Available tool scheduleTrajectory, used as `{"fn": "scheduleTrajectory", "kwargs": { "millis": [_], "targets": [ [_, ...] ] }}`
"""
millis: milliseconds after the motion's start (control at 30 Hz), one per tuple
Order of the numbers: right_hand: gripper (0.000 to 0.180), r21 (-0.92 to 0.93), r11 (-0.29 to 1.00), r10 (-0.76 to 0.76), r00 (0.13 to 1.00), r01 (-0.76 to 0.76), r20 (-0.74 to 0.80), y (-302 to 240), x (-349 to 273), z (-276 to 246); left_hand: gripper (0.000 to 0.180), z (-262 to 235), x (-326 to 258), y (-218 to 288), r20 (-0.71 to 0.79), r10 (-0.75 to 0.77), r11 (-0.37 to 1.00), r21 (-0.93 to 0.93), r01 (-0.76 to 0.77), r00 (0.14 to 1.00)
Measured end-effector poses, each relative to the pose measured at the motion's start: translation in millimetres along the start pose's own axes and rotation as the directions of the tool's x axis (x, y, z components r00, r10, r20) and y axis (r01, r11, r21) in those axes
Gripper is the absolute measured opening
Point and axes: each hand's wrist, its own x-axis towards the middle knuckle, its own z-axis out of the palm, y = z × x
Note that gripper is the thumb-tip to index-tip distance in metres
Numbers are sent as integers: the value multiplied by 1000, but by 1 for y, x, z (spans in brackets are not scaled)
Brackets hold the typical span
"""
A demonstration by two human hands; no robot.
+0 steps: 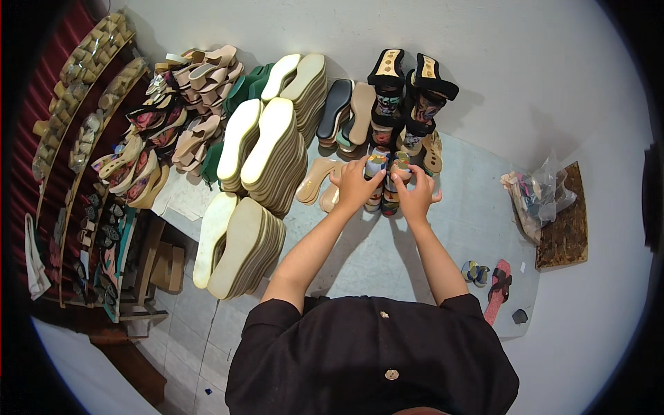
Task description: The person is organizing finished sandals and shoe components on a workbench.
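Observation:
My left hand (355,185) closes around a rounded, colourful patterned sandal piece (375,164), thumb against its near side. Beside it, my right hand (416,194) grips a matching patterned sandal piece (401,164), with some fingers spread outward. Both pieces top short stacks at the table's middle; more patterned pieces (390,203) show beneath them, between my hands. Just behind stand two columns of black-edged sandals with patterned straps (387,104). Thin tan insoles (316,181) lie beside my left hand. My palms and fingers hide how the held pieces join those below.
Tall stacks of cream soles (277,131) and more soles (242,252) fill the table's left. Beige sandals (207,76) pile farther left, near shelves of heels (90,62). At right are a plastic bag (546,197), a brown board (564,228) and a pink sandal (498,290).

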Motion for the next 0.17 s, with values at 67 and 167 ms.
{"fn": "scheduleTrajectory", "kwargs": {
  "millis": [67,167],
  "targets": [
    [42,-5,1000,-3,1000,3,0,3,0,5,61,2,0,0,20,-19,1000,1,19,1000],
    [44,4,1000,1,1000,-1,1,6,-1,8,67,8,-2,-1,33,-17,999,-28,18,999]
  ]
}}
